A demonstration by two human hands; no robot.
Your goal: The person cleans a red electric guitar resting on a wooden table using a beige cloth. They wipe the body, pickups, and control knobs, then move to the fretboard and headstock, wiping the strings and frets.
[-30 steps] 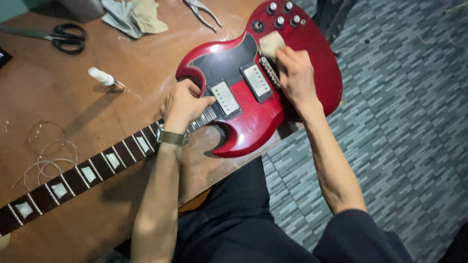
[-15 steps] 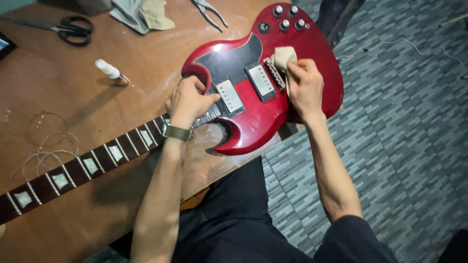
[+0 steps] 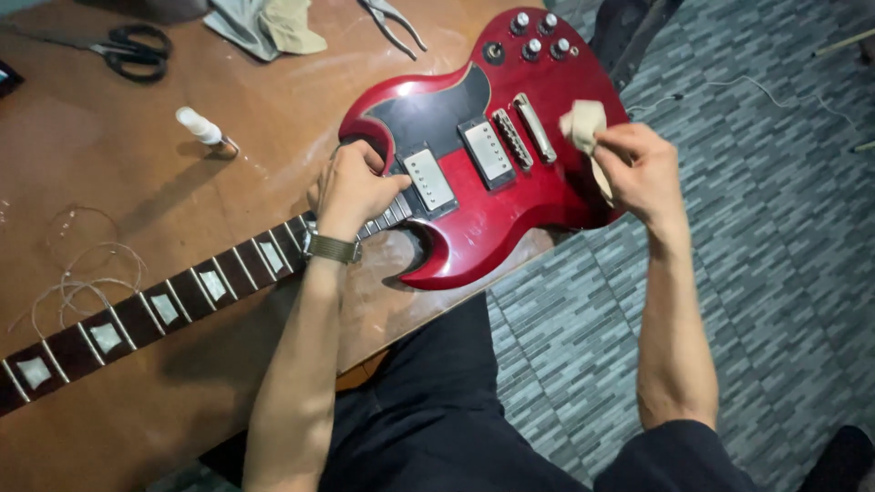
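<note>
One red guitar (image 3: 497, 205) lies flat on one brown table (image 3: 109, 182), body toward 1 o'clock, neck (image 3: 155, 310) running off toward 8 o'clock. On the body: two pickups (image 3: 428, 179), one bridge and one tailpiece side by side, four knobs (image 3: 533, 36) at 12 o'clock. No strings are visible on it.

One small white bottle (image 3: 202, 128) lies at 10 o'clock of the guitar, its contents not visible. One pair of scissors (image 3: 132, 50), one heap of rags (image 3: 264, 25) and one pair of pliers (image 3: 392, 23) sit along the far table edge. One loose coil of wire (image 3: 73, 273) lies at 9 o'clock.

Left hand (image 3: 351, 187), wristwatch (image 3: 331, 247) on the wrist, curled loosely over the neck where it joins the body, fingers touching. Right hand (image 3: 643, 169) pinched closed on one pale cloth (image 3: 583, 123), at the body's 3 o'clock edge.
</note>
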